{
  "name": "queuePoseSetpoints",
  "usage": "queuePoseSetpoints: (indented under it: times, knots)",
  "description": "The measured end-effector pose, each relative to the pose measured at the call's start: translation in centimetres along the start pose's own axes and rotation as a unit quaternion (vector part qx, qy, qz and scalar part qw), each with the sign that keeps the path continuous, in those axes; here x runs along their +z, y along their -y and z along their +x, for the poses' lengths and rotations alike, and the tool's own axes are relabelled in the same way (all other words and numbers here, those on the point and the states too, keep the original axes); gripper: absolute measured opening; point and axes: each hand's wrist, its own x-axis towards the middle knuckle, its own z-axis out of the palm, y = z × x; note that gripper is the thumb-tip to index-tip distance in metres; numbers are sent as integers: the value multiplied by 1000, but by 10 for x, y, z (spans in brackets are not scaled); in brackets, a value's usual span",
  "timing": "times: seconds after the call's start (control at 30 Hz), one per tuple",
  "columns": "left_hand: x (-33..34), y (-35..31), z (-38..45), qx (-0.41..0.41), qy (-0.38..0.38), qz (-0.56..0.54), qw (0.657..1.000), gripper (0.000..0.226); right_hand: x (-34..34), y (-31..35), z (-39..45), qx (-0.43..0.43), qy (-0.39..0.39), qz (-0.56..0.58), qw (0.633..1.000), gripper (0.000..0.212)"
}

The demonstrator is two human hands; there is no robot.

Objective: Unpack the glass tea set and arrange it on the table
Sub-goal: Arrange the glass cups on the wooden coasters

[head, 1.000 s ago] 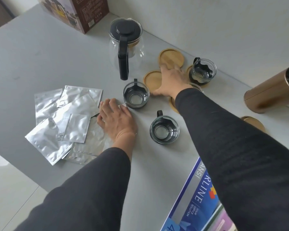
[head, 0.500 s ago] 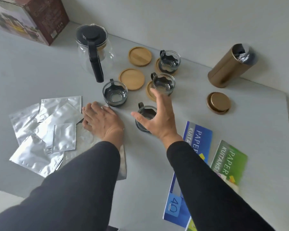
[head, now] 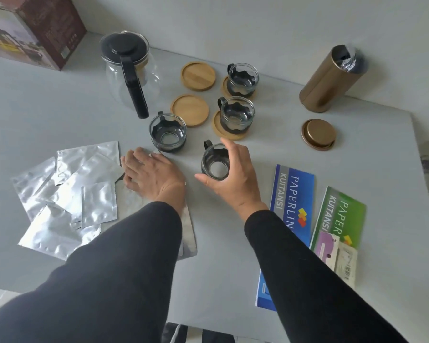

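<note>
Hands at the nearest glass cup on the grey surface (head: pixel 60 115)

The right hand (head: pixel 233 179) curls half-open around the nearest cup (head: pixel 214 162), thumb and fingers beside its wall; firm contact is unclear. The left hand (head: pixel 154 177) lies flat on foil pouches (head: pixel 67 194). Beyond: another cup (head: pixel 167 132), two cups on coasters (head: pixel 237 115), teapot (head: pixel 130 70). Bare surface lies between the arms.

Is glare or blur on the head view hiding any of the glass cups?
Head view: soft even light, faint shadows; the foil pouches glare brightest. Wide-angle bending toward the edges. All four cups read clearly, including the one at the right hand, though the glass teapot walls nearly vanish against the table.
</note>
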Motion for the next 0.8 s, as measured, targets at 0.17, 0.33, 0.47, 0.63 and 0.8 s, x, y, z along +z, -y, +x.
queuePoseSetpoints:
  times: [0.17,0.33,0.47,0.63,0.8]
  knots:
    - [-3,0,0,1,11,0,1000,33,-15,20,26,-68,-53,8,996,81]
    - [-5,-4,-2,-8,21,0,1000,34,-28,31,85,-96,-47,30,994,82]
    - [-3,-6,-1,-25,10,4,1000,36,-25,28,141,-72,16,42,996,83]
    - [1,-9,-1,-41,-9,15,999,34,-10,15,202,-68,49,-14,996,82]
    - [3,-13,0,-58,-21,19,998,30,10,7,247,-39,109,-30,993,86]
